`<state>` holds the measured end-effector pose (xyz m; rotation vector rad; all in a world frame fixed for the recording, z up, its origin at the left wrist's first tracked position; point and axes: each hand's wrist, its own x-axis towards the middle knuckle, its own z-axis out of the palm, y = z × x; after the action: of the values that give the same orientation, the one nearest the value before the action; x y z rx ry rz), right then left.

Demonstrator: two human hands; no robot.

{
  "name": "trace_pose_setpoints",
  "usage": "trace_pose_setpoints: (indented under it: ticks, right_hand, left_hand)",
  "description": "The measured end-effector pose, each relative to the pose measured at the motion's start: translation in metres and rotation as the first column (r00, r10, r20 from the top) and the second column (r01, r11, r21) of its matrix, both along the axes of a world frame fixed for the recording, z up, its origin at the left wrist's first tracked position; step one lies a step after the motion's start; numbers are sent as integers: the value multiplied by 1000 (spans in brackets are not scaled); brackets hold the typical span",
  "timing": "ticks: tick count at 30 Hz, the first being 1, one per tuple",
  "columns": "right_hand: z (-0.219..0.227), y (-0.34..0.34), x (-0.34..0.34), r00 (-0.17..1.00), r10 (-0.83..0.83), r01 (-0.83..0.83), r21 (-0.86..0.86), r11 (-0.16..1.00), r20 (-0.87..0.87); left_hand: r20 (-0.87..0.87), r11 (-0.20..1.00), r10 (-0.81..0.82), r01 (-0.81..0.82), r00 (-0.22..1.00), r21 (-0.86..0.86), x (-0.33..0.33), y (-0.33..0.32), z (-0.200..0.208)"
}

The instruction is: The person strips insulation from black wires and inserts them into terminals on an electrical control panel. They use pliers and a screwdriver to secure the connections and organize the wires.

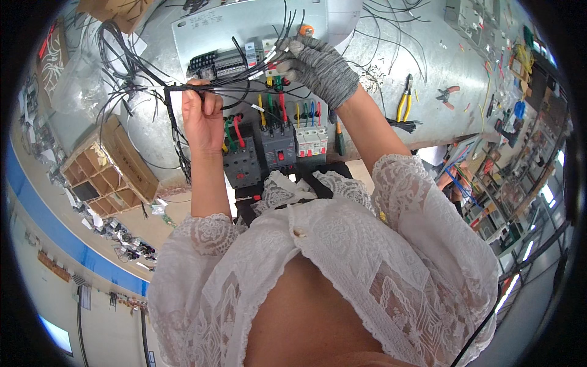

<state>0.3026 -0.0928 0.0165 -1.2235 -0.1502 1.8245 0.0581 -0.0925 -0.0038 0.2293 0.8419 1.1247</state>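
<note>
Black wires: my bare left hand [202, 116] has a bundle [183, 87] pinched tight.
Grey glove: my right hand [318, 66], 12 o'clock, gripping a screwdriver [304, 32] at the terminal block [223, 61].

Knit grey cloth glove [323, 66]; matt metal bench [391, 67]; cardboard box [109, 170].

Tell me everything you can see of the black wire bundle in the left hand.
The wire bundle is a bunch of thin black insulated wires, gathered and pinched in the bare left hand above the breakers. From the grip it runs level toward the terminal strip, near the gloved right hand. On the other side the strands bend down along the metal panel and fan out into loose loops at upper left.
</note>
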Motion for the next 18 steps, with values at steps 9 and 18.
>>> trace_pose_setpoints:
  ticks: [9,18]
  right_hand:
    - [8,-1,5,994,0,8,82,997,-105]
    - [8,-3,10,994,51,-40,104,994,-100]
  left_hand:
    - [-33,1000,-1,1,999,-9,1,1,1]
    - [-14,1000,11,-12,1000,-14,1,1,2]
